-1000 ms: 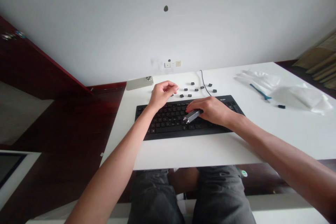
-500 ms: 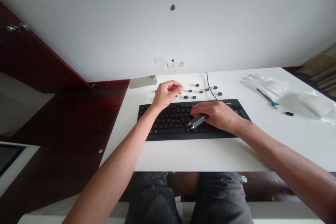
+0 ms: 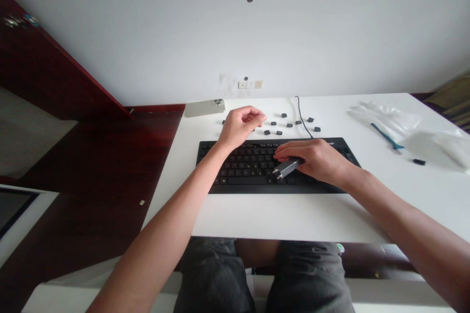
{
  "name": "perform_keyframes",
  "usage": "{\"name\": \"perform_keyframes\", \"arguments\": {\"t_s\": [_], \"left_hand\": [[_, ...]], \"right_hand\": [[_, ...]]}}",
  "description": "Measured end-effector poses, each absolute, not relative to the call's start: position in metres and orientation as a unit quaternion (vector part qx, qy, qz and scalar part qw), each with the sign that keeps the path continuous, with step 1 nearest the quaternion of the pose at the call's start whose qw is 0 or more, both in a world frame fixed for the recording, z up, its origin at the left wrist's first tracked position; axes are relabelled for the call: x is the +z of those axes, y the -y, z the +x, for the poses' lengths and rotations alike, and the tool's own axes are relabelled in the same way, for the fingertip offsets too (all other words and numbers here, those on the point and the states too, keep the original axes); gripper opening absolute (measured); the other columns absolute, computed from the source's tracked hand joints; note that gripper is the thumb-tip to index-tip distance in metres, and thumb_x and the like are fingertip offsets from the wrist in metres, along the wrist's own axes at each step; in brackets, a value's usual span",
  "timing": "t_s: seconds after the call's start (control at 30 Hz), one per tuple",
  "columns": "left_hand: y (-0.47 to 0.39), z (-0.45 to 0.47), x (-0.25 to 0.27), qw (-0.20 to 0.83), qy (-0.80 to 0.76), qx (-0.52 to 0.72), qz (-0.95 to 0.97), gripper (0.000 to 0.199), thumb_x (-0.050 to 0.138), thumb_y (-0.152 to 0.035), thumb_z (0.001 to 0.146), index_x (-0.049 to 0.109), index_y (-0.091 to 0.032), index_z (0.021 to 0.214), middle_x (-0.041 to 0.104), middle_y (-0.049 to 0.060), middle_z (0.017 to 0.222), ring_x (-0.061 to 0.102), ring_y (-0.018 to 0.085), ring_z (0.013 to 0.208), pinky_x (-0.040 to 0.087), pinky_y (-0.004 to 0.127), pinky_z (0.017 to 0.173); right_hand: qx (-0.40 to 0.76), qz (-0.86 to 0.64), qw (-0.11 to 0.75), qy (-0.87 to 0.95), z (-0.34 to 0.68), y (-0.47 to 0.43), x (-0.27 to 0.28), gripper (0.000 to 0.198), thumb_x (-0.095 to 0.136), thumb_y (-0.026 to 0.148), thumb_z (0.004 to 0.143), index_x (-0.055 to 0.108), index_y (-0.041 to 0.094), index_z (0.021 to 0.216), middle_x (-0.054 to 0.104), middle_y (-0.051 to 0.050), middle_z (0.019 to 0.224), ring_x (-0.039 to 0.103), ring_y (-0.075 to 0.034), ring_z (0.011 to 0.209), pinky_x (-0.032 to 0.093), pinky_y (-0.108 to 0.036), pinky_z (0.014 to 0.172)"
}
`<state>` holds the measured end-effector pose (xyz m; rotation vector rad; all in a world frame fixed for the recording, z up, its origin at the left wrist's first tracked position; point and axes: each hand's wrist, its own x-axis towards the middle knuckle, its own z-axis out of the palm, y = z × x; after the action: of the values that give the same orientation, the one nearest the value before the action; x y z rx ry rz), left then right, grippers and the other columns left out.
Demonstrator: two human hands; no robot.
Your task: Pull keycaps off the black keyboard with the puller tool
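The right hand [image 3: 317,159] has a closed grip on a grey tool [image 3: 287,167] over the keyboard [image 3: 242,168]; the left hand [image 3: 240,124] hovers with its grip curled shut near loose keycaps [image 3: 278,132], contents unclear.

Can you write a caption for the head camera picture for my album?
Right hand holds a grey tool over a black keyboard.

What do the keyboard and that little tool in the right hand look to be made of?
The keyboard looks like matte black plastic, dull with no glare. The tool in the right hand seems grey metal or metallic-coated plastic: it shows a faint sheen, too small to be sure.
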<state>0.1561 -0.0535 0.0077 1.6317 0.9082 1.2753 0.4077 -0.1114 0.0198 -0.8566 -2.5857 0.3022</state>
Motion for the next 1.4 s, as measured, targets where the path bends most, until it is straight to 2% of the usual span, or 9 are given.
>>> {"name": "perform_keyframes", "arguments": {"t_s": [0.37,0.57,0.7,0.87,1.07,1.27,1.4], "left_hand": [[0.055,0.157,0.008,0.424,-0.359,0.502,0.663,0.022,0.077,-0.039,0.091,0.075,-0.018,0.086,0.074,0.004,0.08,0.07,0.014,0.076,0.054,0.027,0.072],[0.056,0.157,0.009,0.422,-0.362,0.506,0.659,0.021,0.077,-0.039,0.09,0.075,-0.018,0.086,0.074,0.004,0.08,0.07,0.014,0.076,0.054,0.027,0.072],[0.056,0.156,0.01,0.424,-0.375,0.507,0.651,0.021,0.077,-0.039,0.09,0.075,-0.018,0.086,0.074,0.003,0.078,0.069,0.015,0.075,0.054,0.027,0.072],[0.055,0.157,0.009,0.418,-0.374,0.503,0.658,0.023,0.077,-0.04,0.091,0.075,-0.018,0.086,0.073,0.003,0.077,0.069,0.015,0.075,0.053,0.028,0.072],[0.055,0.155,0.01,0.408,-0.387,0.501,0.658,0.024,0.076,-0.042,0.092,0.074,-0.019,0.087,0.072,0.003,0.076,0.067,0.015,0.073,0.051,0.027,0.069],[0.056,0.151,0.015,0.392,-0.395,0.51,0.656,0.022,0.076,-0.041,0.093,0.075,-0.019,0.087,0.072,0.003,0.077,0.065,0.014,0.072,0.05,0.027,0.068],[0.055,0.15,0.016,0.383,-0.406,0.505,0.659,0.022,0.076,-0.042,0.092,0.076,-0.02,0.088,0.073,0.003,0.078,0.066,0.014,0.074,0.052,0.027,0.07]], "right_hand": [[0.078,-0.293,0.184,0.935,0.408,0.116,0.022,0.05,0.055,-0.005,0.078,0.081,0.022,0.11,0.082,-0.003,0.118,0.081,-0.023,0.096,0.064,-0.028,0.077],[0.092,-0.301,0.198,0.928,0.406,0.116,0.018,0.042,0.055,-0.003,0.083,0.08,0.021,0.107,0.082,-0.005,0.116,0.081,-0.023,0.097,0.065,-0.029,0.08],[0.117,-0.305,0.199,0.924,0.406,0.116,0.019,0.043,0.057,-0.003,0.081,0.081,0.022,0.107,0.082,-0.004,0.115,0.08,-0.024,0.099,0.065,-0.031,0.084],[0.109,-0.315,0.188,0.924,0.407,0.114,0.018,0.045,0.057,-0.003,0.081,0.081,0.023,0.109,0.082,-0.003,0.116,0.081,-0.023,0.097,0.065,-0.03,0.082],[0.12,-0.29,0.206,0.927,0.408,0.112,0.017,0.033,0.059,0.003,0.089,0.081,0.021,0.106,0.083,-0.004,0.115,0.08,-0.022,0.098,0.063,-0.028,0.083],[0.033,-0.295,0.144,0.944,0.411,0.119,0.02,0.058,0.058,-0.006,0.074,0.08,0.024,0.118,0.08,-0.001,0.126,0.08,-0.022,0.097,0.058,-0.027,0.07],[0.002,-0.296,0.13,0.946,0.409,0.124,0.021,0.059,0.058,-0.005,0.073,0.079,0.025,0.12,0.081,-0.003,0.121,0.078,-0.021,0.089,0.052,-0.026,0.062]]}}
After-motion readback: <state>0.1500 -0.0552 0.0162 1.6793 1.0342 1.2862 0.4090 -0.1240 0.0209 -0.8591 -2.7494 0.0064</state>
